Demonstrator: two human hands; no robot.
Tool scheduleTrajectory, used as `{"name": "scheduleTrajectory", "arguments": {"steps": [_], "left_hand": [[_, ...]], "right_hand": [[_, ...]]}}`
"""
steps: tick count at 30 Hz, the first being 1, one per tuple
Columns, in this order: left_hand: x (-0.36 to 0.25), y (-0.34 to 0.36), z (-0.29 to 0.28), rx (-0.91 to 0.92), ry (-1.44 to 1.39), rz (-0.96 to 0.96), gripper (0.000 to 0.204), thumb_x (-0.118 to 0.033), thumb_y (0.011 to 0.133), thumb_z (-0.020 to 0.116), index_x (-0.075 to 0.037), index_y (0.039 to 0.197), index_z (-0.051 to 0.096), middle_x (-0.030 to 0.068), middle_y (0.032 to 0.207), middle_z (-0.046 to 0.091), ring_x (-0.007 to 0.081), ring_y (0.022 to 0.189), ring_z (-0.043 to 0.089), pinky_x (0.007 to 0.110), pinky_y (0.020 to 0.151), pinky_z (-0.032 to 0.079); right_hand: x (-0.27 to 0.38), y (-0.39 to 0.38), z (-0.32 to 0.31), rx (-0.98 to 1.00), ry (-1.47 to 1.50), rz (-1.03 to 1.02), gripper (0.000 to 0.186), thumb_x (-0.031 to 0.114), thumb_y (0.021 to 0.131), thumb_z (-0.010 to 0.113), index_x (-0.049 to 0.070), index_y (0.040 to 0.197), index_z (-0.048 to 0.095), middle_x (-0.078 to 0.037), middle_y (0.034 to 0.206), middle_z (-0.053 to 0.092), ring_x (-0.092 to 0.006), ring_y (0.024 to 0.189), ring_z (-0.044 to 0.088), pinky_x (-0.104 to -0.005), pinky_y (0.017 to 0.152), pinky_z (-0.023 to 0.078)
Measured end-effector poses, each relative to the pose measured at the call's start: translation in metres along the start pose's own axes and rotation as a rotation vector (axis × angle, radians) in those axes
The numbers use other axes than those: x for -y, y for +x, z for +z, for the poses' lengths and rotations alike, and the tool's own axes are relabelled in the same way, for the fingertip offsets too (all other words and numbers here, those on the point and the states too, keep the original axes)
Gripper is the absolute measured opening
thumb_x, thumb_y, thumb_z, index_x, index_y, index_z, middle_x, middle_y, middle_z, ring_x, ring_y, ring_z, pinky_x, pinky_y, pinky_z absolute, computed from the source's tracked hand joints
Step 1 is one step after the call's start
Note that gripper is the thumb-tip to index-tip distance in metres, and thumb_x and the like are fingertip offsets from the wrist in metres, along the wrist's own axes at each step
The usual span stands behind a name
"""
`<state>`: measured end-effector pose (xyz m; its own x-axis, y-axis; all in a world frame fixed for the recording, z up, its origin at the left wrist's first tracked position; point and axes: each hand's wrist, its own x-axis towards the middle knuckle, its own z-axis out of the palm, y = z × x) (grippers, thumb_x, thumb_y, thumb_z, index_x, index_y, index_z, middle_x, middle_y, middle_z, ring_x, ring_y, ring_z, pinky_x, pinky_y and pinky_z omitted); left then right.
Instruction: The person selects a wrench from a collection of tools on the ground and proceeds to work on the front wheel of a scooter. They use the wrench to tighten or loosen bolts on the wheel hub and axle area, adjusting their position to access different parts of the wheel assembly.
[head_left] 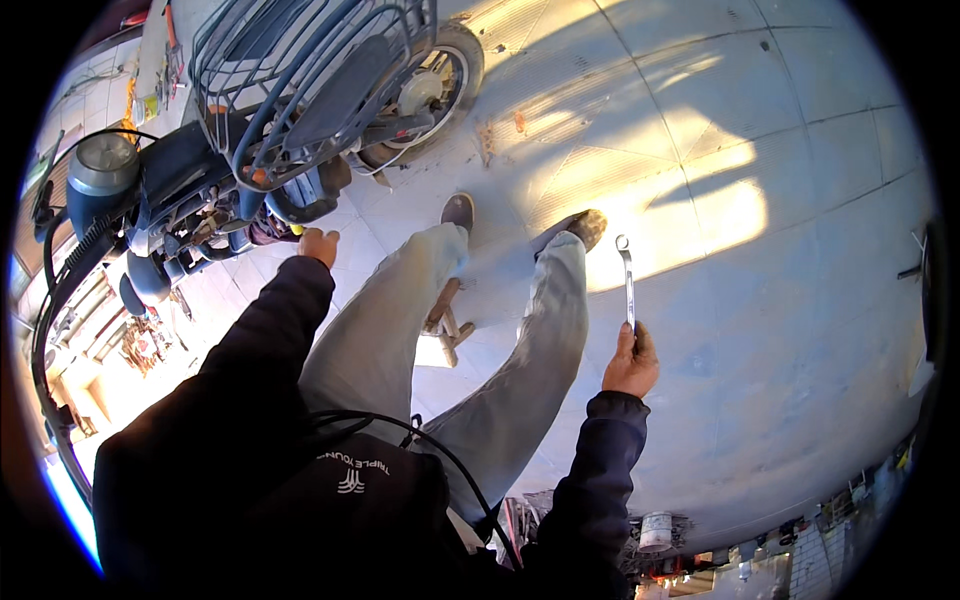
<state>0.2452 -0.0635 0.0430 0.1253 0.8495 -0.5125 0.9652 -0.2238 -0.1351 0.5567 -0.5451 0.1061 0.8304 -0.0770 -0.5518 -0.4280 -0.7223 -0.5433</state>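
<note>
My right hand (630,368) is closed round one end of a silver box-end wrench (629,285). The wrench points away from me over the tiled floor, its ring end free and touching nothing. On the other side, my left hand (318,247) is stretched out low beside a dark electric scooter (190,175). Its fingers look curled; whatever they may hold is hidden. Just left of that hand shows a small yellowish-green spot, too small to name. The scooter's grey wire basket (300,90) and its wheel (440,90) lie beyond the hand.
Between my legs stands a low wooden stool (445,315). Sunlit patches cross the floor tiles (760,330). A white bucket (656,532) stands behind on the right, near assorted clutter. Loose tools and parts (145,345) lie at the far left.
</note>
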Motion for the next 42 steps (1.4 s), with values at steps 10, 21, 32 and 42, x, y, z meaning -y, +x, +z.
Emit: {"name": "scheduleTrajectory", "arguments": {"steps": [10, 21, 32, 42], "left_hand": [[-0.287, -0.130, -0.102, -0.008, -0.544, 0.227, 0.023, -0.011, 0.083, 0.064, 0.001, 0.103, 0.061, 0.0178, 0.105, 0.063, 0.0305, 0.095, 0.065, 0.036, 0.079, 0.052], [-0.458, -0.089, -0.281, -0.622, -0.507, 0.746, 0.035, 0.000, 0.077, 0.065, 0.003, 0.111, 0.056, 0.0206, 0.114, 0.056, 0.0367, 0.102, 0.057, 0.039, 0.087, 0.047], [-0.460, 0.002, -0.288, -0.481, -0.082, 0.275, 0.039, -0.027, 0.087, 0.066, 0.002, 0.111, 0.061, 0.0209, 0.128, 0.050, 0.0410, 0.123, 0.042, 0.048, 0.099, 0.038], [-0.457, -0.009, -0.269, -0.374, -0.048, 0.184, 0.018, -0.015, 0.076, 0.069, -0.001, 0.087, 0.069, 0.0172, 0.127, 0.051, 0.0419, 0.118, 0.043, 0.049, 0.096, 0.040]], "right_hand": [[0.088, 0.174, -0.080, 0.093, -0.183, -0.142, 0.024, 0.023, 0.089, 0.067, -0.001, 0.089, 0.065, -0.007, 0.075, 0.065, -0.0145, 0.067, 0.055, -0.0306, 0.065, 0.048], [0.229, 0.300, -0.076, 0.280, -0.219, -0.236, 0.028, 0.026, 0.088, 0.066, -0.001, 0.083, 0.064, -0.004, 0.064, 0.058, -0.0120, 0.059, 0.051, -0.0294, 0.057, 0.043], [0.373, 0.347, -0.014, 0.476, -0.124, -0.302, 0.025, 0.022, 0.089, 0.067, 0.001, 0.078, 0.062, 0.002, 0.062, 0.052, -0.0058, 0.057, 0.044, -0.0248, 0.053, 0.037], [0.461, 0.409, 0.063, 0.639, -0.397, -0.472, 0.023, 0.021, 0.088, 0.067, 0.000, 0.082, 0.063, -0.003, 0.062, 0.057, -0.0105, 0.056, 0.049, -0.0276, 0.056, 0.043]]}}
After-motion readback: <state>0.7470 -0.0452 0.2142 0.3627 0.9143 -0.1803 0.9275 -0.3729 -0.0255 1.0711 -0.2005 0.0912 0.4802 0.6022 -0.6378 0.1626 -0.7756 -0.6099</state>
